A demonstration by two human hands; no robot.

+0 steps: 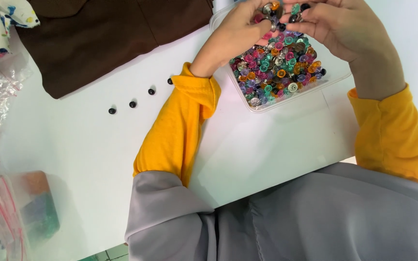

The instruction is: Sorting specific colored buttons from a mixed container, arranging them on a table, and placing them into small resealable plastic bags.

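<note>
- Left hand (240,29) grip pinches several coloured snap buttons (271,9); right hand (337,26) grip pinches more.
- Below grips: clear tub (267,107) remains full.
- Left of grips: four black buttons (132,104) set out on worktop (88,150), near brown garment (102,38).

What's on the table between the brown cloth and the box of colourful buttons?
In the head view, small black round buttons lie in a row on the white table there.

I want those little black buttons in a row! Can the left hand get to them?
Probably yes. The left hand is close, and bare white table lies around the four black buttons.
</note>
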